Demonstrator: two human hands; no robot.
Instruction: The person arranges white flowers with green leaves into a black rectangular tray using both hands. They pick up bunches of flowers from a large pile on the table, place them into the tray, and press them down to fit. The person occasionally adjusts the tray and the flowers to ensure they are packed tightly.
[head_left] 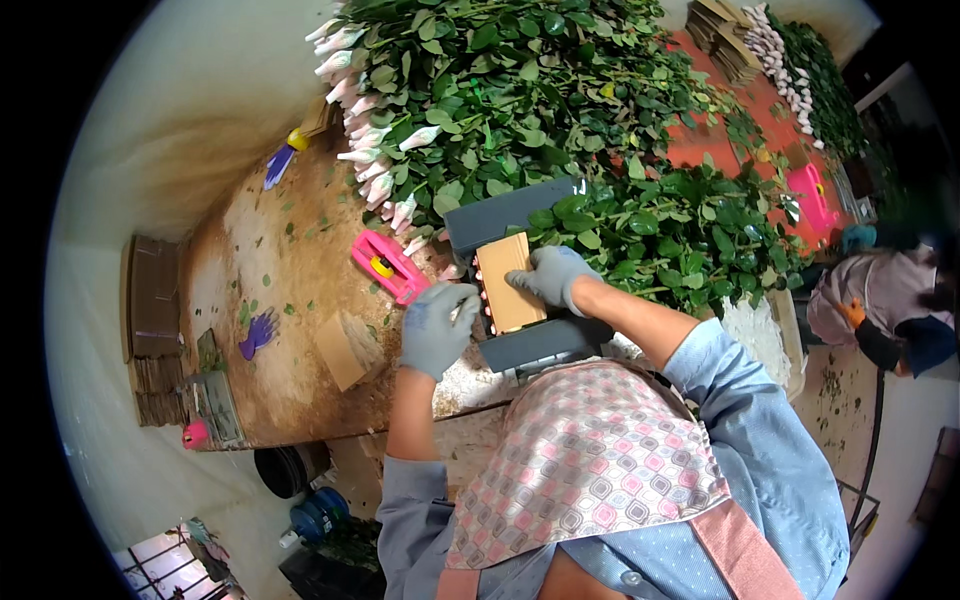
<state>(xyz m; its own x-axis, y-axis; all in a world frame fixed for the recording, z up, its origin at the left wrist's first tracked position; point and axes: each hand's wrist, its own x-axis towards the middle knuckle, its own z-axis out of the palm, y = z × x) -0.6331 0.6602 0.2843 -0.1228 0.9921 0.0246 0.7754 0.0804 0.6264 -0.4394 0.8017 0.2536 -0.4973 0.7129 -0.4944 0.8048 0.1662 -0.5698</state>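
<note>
A folded tan cardboard sheet (507, 296) lies in a dark grey holder (540, 344) with raised side walls, in front of my body. My gloved right hand (556, 278) grips its right side, thumb across the top. Small pale tips show along the sheet's left edge, and leafy rose stems (650, 235) spread out to the right of the holder. Beside that left edge is my gloved left hand (436, 328), its fingers curled together; whatever is in them is hidden. A pink tape dispenser (390, 266) with a yellow core lies just beyond the left hand.
Rose stems with pale wrapped heads (362, 135) are heaped at the back. Loose cardboard (345, 350) lies left of my left hand. Purple gloves (259, 334) and cardboard stacks (155, 300) are further left. Another person (880, 300) stands at the right, near a second pink dispenser (812, 198).
</note>
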